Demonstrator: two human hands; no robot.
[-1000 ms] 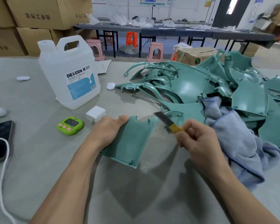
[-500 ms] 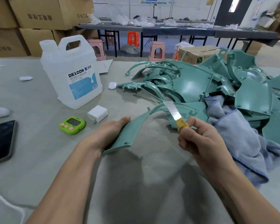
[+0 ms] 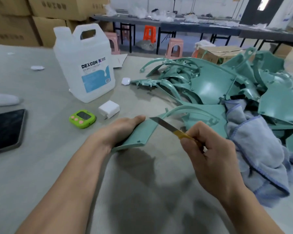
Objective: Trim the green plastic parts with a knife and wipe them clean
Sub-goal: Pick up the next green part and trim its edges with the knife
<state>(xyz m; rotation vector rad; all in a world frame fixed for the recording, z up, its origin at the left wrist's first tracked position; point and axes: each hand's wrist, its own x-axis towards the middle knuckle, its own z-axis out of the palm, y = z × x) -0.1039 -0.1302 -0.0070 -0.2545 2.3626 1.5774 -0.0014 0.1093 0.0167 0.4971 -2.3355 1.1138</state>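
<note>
Grey table (image 3: 41, 166); left hand (image 3: 120, 130) tight around green part (image 3: 140, 134), right hand (image 3: 208, 149) tight around knife (image 3: 166, 124).

Only two limbs of the person are shown, head view. L hand (image 3: 123, 130) & R hand (image 3: 210, 149) are seen bare, uncovered from fingertips to wrists. L forearm (image 3: 66, 183) & R forearm (image 3: 254, 208) are likewise seen bare, slim, as far as the bottom frame edge. Clothing beyond that is cut off by the frame and can't be told.
</note>
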